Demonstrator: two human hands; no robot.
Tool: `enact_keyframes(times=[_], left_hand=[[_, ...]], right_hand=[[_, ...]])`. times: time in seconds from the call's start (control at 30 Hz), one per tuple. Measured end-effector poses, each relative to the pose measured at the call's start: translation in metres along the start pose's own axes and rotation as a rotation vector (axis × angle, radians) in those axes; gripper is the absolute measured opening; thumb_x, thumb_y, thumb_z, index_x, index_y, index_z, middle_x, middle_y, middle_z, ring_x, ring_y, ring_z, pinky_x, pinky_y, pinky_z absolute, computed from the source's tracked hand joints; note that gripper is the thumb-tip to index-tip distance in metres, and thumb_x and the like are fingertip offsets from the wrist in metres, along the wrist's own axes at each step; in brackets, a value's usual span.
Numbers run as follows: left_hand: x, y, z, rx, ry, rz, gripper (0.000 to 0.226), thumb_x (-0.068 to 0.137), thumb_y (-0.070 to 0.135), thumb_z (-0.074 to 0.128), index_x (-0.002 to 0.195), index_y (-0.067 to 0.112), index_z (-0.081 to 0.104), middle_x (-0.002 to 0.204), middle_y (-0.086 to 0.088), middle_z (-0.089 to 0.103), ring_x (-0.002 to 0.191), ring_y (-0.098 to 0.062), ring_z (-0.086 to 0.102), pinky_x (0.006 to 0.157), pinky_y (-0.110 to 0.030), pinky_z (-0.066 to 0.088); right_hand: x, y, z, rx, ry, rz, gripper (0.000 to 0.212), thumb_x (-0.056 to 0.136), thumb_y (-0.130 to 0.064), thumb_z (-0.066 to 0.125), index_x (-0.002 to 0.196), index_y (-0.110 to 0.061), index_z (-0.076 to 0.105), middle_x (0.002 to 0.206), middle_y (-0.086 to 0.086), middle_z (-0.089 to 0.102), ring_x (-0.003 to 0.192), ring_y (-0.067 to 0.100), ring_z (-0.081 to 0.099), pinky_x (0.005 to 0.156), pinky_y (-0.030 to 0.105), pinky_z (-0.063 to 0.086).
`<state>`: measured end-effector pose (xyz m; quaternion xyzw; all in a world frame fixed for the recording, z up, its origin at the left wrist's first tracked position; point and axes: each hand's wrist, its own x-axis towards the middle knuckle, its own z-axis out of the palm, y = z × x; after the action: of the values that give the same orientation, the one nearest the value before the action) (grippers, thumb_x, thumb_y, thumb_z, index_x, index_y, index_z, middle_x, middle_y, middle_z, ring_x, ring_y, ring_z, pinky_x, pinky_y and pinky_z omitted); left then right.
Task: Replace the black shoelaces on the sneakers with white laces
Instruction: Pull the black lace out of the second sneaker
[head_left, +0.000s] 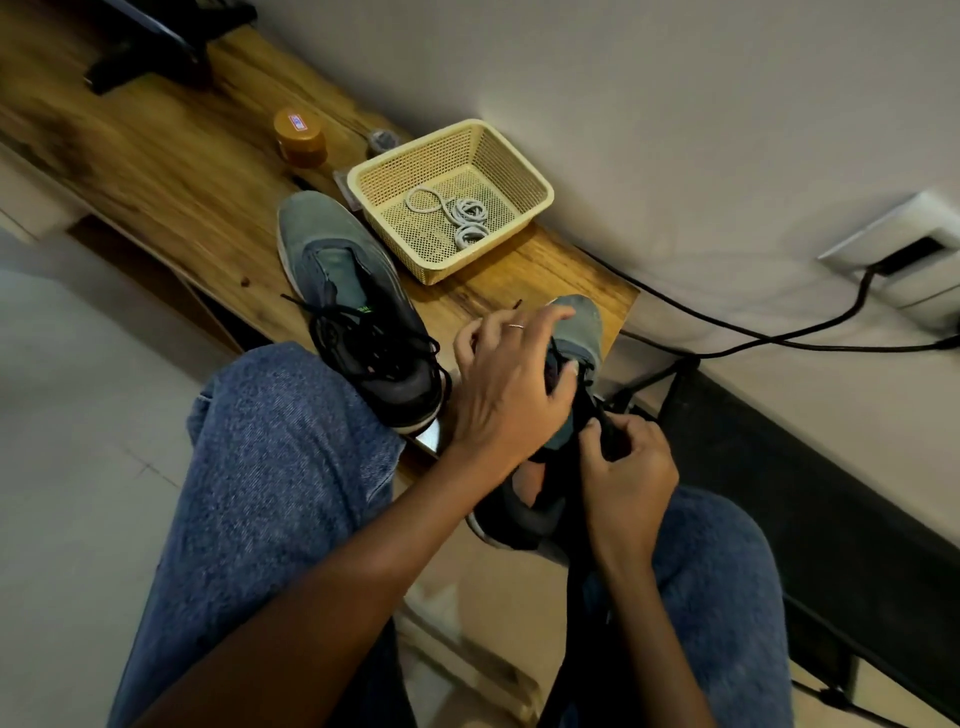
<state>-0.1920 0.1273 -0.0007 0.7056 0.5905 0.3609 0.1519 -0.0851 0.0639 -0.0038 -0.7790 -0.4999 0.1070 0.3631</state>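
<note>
Two grey-green sneakers with black laces are in view. One sneaker (353, 306) rests on the wooden table (171, 171), its black lace (363, 338) loose and tangled over the tongue. The other sneaker (576, 332) hangs over the table's near corner, above my lap. My left hand (504, 384) grips its upper across the tongue. My right hand (623, 478) pinches that shoe's black lace (597, 410) near the collar. Coiled white laces (457, 213) lie in a cream mesh basket (530, 176) behind the shoes.
An orange-lidded jar (300, 137) and a small grey roll (382, 140) stand behind the basket. A black stand (150, 47) sits at the table's far end. A black cable (753, 338) runs from a wall socket (904, 249) past the table corner. My knees in jeans fill the foreground.
</note>
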Motion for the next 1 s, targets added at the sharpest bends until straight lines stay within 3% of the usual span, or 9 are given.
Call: enact_keyframes(times=[0.13, 0.27, 0.37, 0.47, 0.57, 0.67, 0.83, 0.9, 1.0], left_hand=[[-0.004, -0.003, 0.005, 0.163, -0.177, 0.191, 0.029, 0.073, 0.029, 0.076, 0.102, 0.027, 0.071, 0.101, 0.008, 0.07, 0.117, -0.022, 0.052, 0.102, -0.045, 0.017], [-0.006, -0.006, 0.008, 0.155, -0.098, 0.204, 0.007, 0.075, 0.028, 0.079, 0.08, 0.028, 0.073, 0.081, 0.013, 0.068, 0.107, -0.016, 0.058, 0.104, -0.045, 0.016], [-0.006, -0.004, 0.008, 0.109, -0.008, 0.193, 0.004, 0.078, 0.028, 0.076, 0.077, 0.027, 0.072, 0.077, 0.013, 0.068, 0.102, -0.015, 0.06, 0.105, -0.045, 0.015], [-0.003, -0.001, 0.003, 0.022, 0.118, 0.063, 0.001, 0.083, 0.026, 0.07, 0.084, 0.025, 0.069, 0.084, 0.009, 0.068, 0.099, -0.016, 0.059, 0.104, -0.042, 0.017], [0.005, -0.005, -0.004, -0.169, 0.251, -0.19, 0.004, 0.087, 0.024, 0.065, 0.09, 0.022, 0.066, 0.093, 0.007, 0.066, 0.098, -0.017, 0.056, 0.105, -0.038, 0.025], [0.006, -0.006, -0.003, -0.184, 0.209, -0.301, 0.01, 0.085, 0.025, 0.063, 0.095, 0.023, 0.064, 0.11, 0.005, 0.063, 0.113, -0.022, 0.05, 0.107, -0.042, 0.025], [-0.001, 0.0, 0.001, 0.065, -0.114, 0.05, 0.045, 0.078, 0.035, 0.064, 0.122, 0.027, 0.058, 0.129, 0.003, 0.058, 0.13, -0.027, 0.038, 0.11, -0.046, 0.016], [-0.003, -0.001, 0.004, 0.111, -0.204, 0.152, 0.037, 0.074, 0.03, 0.072, 0.11, 0.027, 0.067, 0.122, 0.005, 0.063, 0.128, -0.027, 0.042, 0.109, -0.045, 0.014], [-0.006, -0.002, 0.007, 0.117, -0.202, 0.168, 0.028, 0.068, 0.026, 0.082, 0.095, 0.024, 0.073, 0.101, 0.005, 0.07, 0.114, -0.023, 0.055, 0.106, -0.043, 0.015]], right_hand=[[-0.001, 0.001, 0.0, -0.008, -0.011, -0.004, 0.009, 0.087, -0.01, 0.064, 0.092, -0.002, 0.067, 0.086, 0.007, 0.059, 0.076, 0.015, 0.052, 0.064, 0.014, 0.03], [-0.003, 0.0, 0.001, 0.007, -0.008, -0.006, 0.01, 0.087, -0.01, 0.064, 0.093, -0.002, 0.068, 0.086, 0.007, 0.059, 0.076, 0.014, 0.053, 0.065, 0.014, 0.032], [-0.004, -0.001, 0.001, 0.01, -0.005, 0.004, 0.01, 0.088, -0.011, 0.064, 0.092, -0.002, 0.067, 0.086, 0.007, 0.059, 0.076, 0.016, 0.053, 0.065, 0.016, 0.032], [-0.002, 0.0, 0.0, 0.011, 0.012, 0.017, 0.009, 0.088, -0.011, 0.064, 0.091, -0.003, 0.067, 0.085, 0.006, 0.058, 0.074, 0.016, 0.051, 0.062, 0.014, 0.031], [0.0, 0.001, -0.001, 0.017, 0.02, 0.037, 0.008, 0.088, -0.011, 0.063, 0.089, -0.004, 0.066, 0.084, 0.006, 0.058, 0.07, 0.013, 0.05, 0.06, 0.01, 0.034], [-0.001, 0.002, 0.0, -0.007, 0.011, 0.035, 0.009, 0.088, -0.012, 0.063, 0.089, -0.004, 0.066, 0.084, 0.007, 0.058, 0.072, 0.016, 0.051, 0.059, 0.016, 0.031], [0.0, 0.003, 0.0, -0.023, 0.012, 0.031, 0.01, 0.088, -0.012, 0.063, 0.091, -0.002, 0.067, 0.085, 0.008, 0.058, 0.071, 0.015, 0.05, 0.059, 0.016, 0.03], [0.0, 0.003, 0.001, -0.031, 0.009, 0.024, 0.01, 0.088, -0.011, 0.064, 0.089, -0.002, 0.066, 0.085, 0.008, 0.057, 0.071, 0.016, 0.05, 0.059, 0.018, 0.029], [-0.001, 0.002, 0.001, -0.024, 0.01, 0.02, 0.01, 0.088, -0.011, 0.064, 0.09, -0.002, 0.067, 0.085, 0.009, 0.058, 0.073, 0.016, 0.051, 0.061, 0.018, 0.03]])
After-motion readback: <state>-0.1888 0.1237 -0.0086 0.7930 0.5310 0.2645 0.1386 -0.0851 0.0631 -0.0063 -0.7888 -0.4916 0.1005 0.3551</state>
